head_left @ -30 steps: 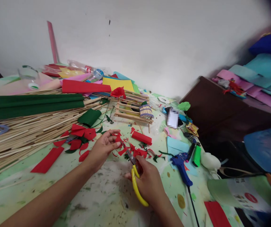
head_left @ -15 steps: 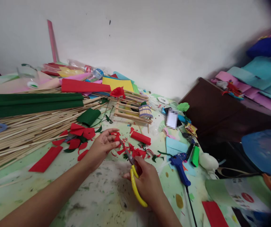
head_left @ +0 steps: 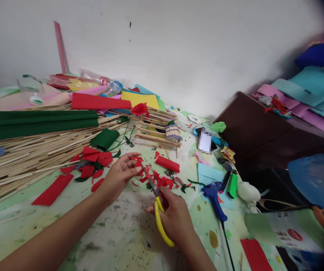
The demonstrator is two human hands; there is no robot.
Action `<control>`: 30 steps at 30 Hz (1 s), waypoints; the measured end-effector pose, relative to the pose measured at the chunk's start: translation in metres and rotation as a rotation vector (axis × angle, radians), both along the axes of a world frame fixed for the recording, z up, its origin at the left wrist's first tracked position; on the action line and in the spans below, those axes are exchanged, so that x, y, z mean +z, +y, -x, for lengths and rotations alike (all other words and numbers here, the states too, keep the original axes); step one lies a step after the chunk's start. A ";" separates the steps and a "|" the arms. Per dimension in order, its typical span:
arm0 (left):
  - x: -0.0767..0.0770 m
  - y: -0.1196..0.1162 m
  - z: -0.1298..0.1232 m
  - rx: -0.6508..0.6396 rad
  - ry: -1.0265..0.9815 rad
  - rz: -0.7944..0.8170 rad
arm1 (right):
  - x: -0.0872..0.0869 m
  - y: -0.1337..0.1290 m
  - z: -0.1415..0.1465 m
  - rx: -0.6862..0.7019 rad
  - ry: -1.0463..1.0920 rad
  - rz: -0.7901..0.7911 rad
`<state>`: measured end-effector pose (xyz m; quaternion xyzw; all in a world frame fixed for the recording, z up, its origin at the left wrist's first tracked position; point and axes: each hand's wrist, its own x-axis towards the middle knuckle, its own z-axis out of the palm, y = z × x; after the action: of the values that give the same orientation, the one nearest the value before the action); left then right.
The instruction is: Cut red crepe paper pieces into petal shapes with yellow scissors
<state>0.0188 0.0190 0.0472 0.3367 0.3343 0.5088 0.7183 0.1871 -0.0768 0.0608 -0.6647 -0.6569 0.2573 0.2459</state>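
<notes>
Between the thumb and fingers of my left hand [head_left: 123, 171] is a small red paper piece [head_left: 138, 162]. My right hand [head_left: 174, 214] is wrapped round the yellow-handled scissors [head_left: 159, 222], whose blades point up and left toward the red piece. Red scraps [head_left: 162, 180] lie just beyond the blades, with a red roll [head_left: 167, 164] behind them. Left of my left hand are cut red pieces [head_left: 104, 158] and a red strip [head_left: 53, 190]. A stick frame [head_left: 156, 135] with a red paper flower [head_left: 140, 109] stands farther back.
Thin sticks [head_left: 37, 158] and dark green rolls [head_left: 40, 121] cover the left side. On the right are a blue glue gun [head_left: 216, 199] with its cord, a green marker [head_left: 232, 185], a light green bottle [head_left: 280, 227] and a brown cabinet [head_left: 269, 128].
The whole view has shifted slightly. Both hands stay close to where they were, still holding the red piece and the scissors; the blades sit a little apart from the red piece.
</notes>
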 end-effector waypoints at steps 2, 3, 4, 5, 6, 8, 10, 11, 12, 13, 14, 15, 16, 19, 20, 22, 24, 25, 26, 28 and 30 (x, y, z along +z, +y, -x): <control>0.000 0.000 0.000 0.012 -0.006 0.009 | 0.001 0.000 0.000 -0.005 -0.006 0.000; 0.000 0.000 0.000 0.017 -0.009 0.010 | 0.001 0.000 0.001 -0.005 -0.010 0.003; 0.000 0.000 0.000 0.022 -0.011 0.009 | 0.001 0.000 0.001 -0.005 -0.014 0.006; 0.000 0.000 0.000 0.026 -0.012 0.007 | 0.001 0.000 0.001 -0.005 -0.018 0.009; 0.000 0.000 0.000 0.030 -0.012 0.004 | 0.001 0.000 0.001 -0.004 -0.020 0.011; -0.001 -0.001 0.000 0.035 -0.010 0.003 | 0.000 0.000 0.001 -0.006 -0.026 0.012; -0.002 -0.001 0.000 0.036 -0.010 0.006 | 0.000 0.001 0.000 -0.008 -0.037 0.013; -0.002 -0.001 0.000 0.034 -0.010 0.007 | -0.001 0.001 0.000 -0.007 -0.043 0.013; -0.002 -0.001 0.001 0.033 -0.012 0.008 | -0.001 0.001 0.000 -0.005 -0.047 0.012; -0.002 -0.001 0.001 0.032 -0.015 0.010 | -0.002 0.001 0.000 -0.001 -0.050 0.010; -0.002 -0.001 0.001 0.033 -0.018 0.012 | -0.002 0.001 0.000 0.001 -0.048 0.009; -0.002 -0.001 0.001 0.034 -0.021 0.013 | -0.002 0.001 0.000 0.003 -0.045 0.009; -0.002 -0.001 0.001 0.036 -0.025 0.014 | -0.002 0.001 0.000 0.004 -0.041 0.010; -0.002 -0.001 0.000 0.038 -0.031 0.014 | -0.002 0.000 0.000 0.002 -0.040 0.010; -0.002 -0.001 0.000 0.036 -0.030 0.013 | -0.002 0.000 0.001 0.003 -0.043 0.011; -0.002 -0.001 0.000 0.033 -0.028 0.012 | -0.001 0.000 0.001 0.005 -0.045 0.015; -0.002 -0.001 0.000 0.032 -0.026 0.010 | 0.000 0.000 0.001 0.011 -0.044 0.015; -0.002 -0.001 0.000 0.033 -0.025 0.009 | 0.000 0.000 0.001 0.011 -0.045 0.012; -0.002 -0.001 0.000 0.035 -0.025 0.010 | 0.000 0.000 0.001 0.010 -0.048 0.008; -0.001 -0.002 -0.001 0.036 -0.022 0.010 | 0.000 0.000 0.001 0.008 -0.057 -0.003; -0.001 -0.003 -0.002 0.032 -0.010 0.008 | 0.000 0.000 0.001 0.007 -0.055 -0.006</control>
<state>0.0209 0.0163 0.0458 0.3258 0.3380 0.5204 0.7133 0.1858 -0.0768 0.0604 -0.6684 -0.6667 0.2378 0.2287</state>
